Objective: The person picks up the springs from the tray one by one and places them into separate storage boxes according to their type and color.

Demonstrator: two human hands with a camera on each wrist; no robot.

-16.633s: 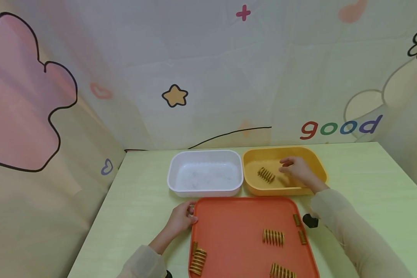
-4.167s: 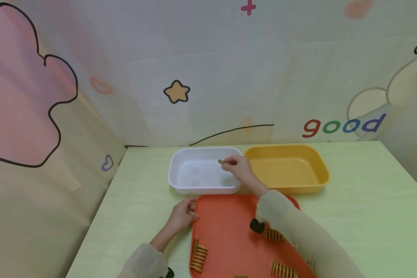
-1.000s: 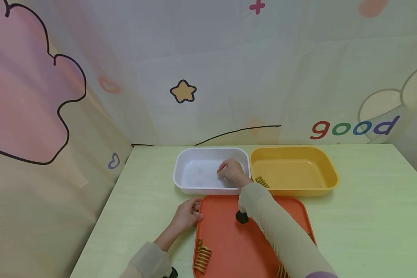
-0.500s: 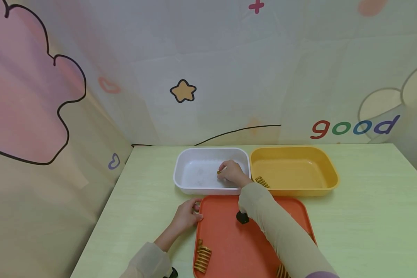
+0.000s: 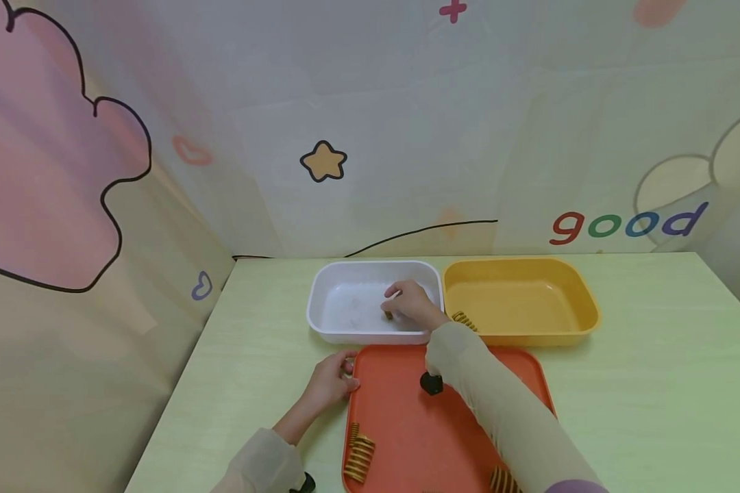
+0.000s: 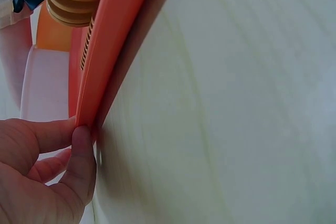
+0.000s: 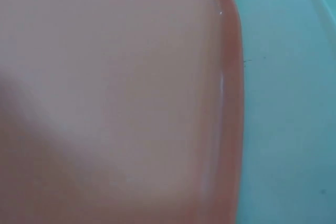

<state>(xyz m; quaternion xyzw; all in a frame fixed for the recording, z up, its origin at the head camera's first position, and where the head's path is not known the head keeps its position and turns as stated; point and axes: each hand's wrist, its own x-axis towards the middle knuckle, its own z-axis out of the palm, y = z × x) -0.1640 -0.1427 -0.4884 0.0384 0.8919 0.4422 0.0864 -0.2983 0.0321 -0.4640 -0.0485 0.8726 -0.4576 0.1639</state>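
Note:
My left hand [image 5: 329, 382] pinches the left rim of the orange-red tray [image 5: 425, 424] between thumb and fingers, plainly seen in the left wrist view. Inside the white bin [image 5: 339, 337], my right hand [image 5: 410, 303] is low, its thumb and index finger spread apart. A small brass-coloured spring [image 5: 388, 315] lies just under those fingertips. On the tray, a large spring [image 5: 360, 459] and a small spring [image 5: 354, 431] sit along the left edge. Another large spring [image 5: 503, 481] is partly covered by the right sleeve. The right wrist view shows only tray and table.
A yellow bin [image 5: 524, 301] stands against the white bin's right side. It holds a large spring [image 5: 464, 320], partly hidden by the right wrist. The tray lies just in front of both bins on the pale green table [image 5: 654, 356]. A printed curtain [image 5: 382, 123] hangs behind.
Half a second ago the right fingers pinched the small spring above the white bin's floor; now they are parted and the spring is below them. The left hand has stayed on the tray rim.

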